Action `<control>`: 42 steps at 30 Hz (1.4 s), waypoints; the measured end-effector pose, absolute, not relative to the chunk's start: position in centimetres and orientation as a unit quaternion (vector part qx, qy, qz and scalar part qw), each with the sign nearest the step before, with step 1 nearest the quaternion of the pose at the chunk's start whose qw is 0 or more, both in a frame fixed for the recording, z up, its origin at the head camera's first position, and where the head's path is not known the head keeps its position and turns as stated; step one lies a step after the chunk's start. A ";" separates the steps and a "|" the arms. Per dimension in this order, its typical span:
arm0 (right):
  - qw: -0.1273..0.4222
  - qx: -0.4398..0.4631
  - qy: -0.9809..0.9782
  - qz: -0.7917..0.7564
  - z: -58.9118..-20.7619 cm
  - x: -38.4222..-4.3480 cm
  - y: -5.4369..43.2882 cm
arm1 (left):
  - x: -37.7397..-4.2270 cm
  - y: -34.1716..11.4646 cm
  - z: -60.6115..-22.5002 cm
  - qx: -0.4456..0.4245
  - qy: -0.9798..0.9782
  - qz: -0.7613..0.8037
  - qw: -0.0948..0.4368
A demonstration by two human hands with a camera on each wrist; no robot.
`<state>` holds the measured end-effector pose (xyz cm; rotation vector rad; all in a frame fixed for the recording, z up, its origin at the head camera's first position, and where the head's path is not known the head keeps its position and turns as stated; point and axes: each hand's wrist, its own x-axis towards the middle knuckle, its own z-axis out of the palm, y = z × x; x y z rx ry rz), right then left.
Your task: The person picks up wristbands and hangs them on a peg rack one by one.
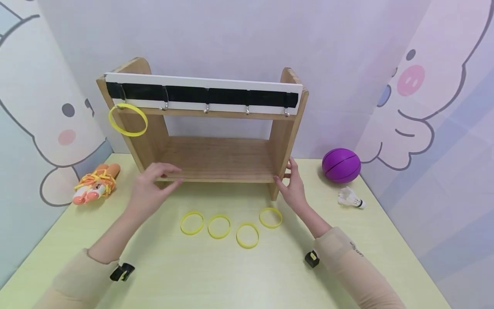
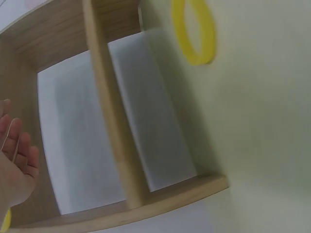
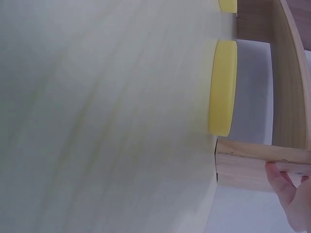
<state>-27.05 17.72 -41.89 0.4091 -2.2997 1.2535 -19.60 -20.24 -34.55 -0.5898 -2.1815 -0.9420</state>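
A wooden shelf stands on the table, with a row of metal hooks along its white-and-black front strip. From the leftmost hook hangs a yellow ring. My left hand is at the shelf's lower left front, thumb and fingers apart with nothing between them; the left wrist view shows its fingers loosely bent. My right hand holds the shelf's right side panel, thumb at the front edge and fingers on the outer side. Several yellow rings lie in front of the shelf, the rightmost ring nearest my right hand.
A purple ball and a shuttlecock are on the table's right side. At the left lies a doll-like toy with orange and yellow strands. Walls with cartoon drawings border the table behind and at both sides.
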 end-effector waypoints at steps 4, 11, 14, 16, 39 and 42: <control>0.245 0.150 -0.843 0.455 -41.8 -27.1 17.7 | -19.5 -20.0 -37.1 -0.220 -0.859 -0.355 0.296; 0.250 0.159 -0.848 0.438 -41.5 -27.2 17.7 | -19.3 -20.5 -40.2 -0.221 -0.899 -0.334 0.176; 0.253 0.160 -0.849 0.436 -41.4 -27.2 17.8 | -19.5 -20.8 -40.7 -0.230 -0.902 -0.332 0.150; 0.254 0.160 -0.849 0.434 -41.3 -27.2 17.9 | -19.7 -21.1 -41.1 -0.235 -0.904 -0.328 0.143; 0.265 0.164 -0.852 0.421 -41.5 -27.6 17.6 | -22.8 -21.7 -44.0 -0.351 -0.907 -0.231 0.037; 0.269 0.163 -0.852 0.418 -41.5 -27.6 17.6 | -23.0 -21.6 -44.0 -0.342 -0.909 -0.237 0.022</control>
